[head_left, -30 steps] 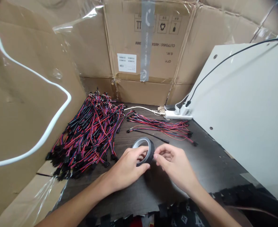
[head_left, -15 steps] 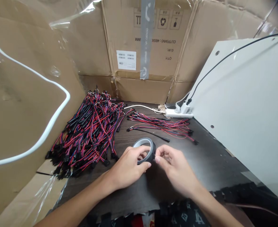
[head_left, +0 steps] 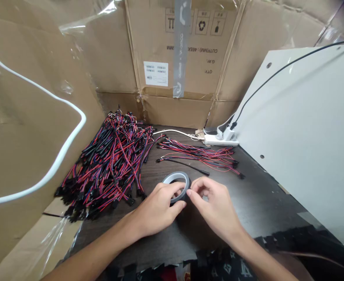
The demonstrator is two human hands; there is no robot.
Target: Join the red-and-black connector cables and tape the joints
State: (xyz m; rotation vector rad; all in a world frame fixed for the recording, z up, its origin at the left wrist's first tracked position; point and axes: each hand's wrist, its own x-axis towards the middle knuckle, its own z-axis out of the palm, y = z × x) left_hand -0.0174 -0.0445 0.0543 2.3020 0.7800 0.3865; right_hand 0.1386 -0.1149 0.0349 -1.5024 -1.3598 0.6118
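Left hand [head_left: 156,208] clamped on the tape roll [head_left: 187,182], lower centre; right hand [head_left: 214,205] right at its edge, pinching tape or not, can't tell. A skewed pull could twist the roll loose!

Both forearms [head_left: 106,248] angle inward, left grip [head_left: 157,210] curled, right grip [head_left: 217,207] bent nearby.

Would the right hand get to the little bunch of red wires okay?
Probably yes. The right hand is at the tape roll, but only dark tabletop seems to lie between that hand and the right end of the little bunch.
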